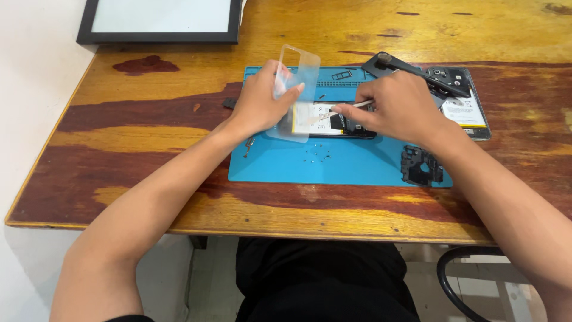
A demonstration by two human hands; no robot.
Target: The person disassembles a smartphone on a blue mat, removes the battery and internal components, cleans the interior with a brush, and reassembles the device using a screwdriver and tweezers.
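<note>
An opened phone [336, 122] with its battery showing lies on a blue work mat [351, 164]. My left hand [262, 101] holds a clear plastic phone case [295, 89] tilted up over the phone's left end. My right hand [396, 104] grips thin pale tweezers [348, 108], their tip pointing left onto the phone's inside. Several tiny screws [317, 156] lie loose on the mat just in front of the phone.
A second opened phone [465, 107] and a dark back cover [411, 71] lie at the mat's right. A black inner frame part [422, 165] sits at the mat's front right. A black-framed white board [159, 21] rests at the wooden table's [137, 137] far left.
</note>
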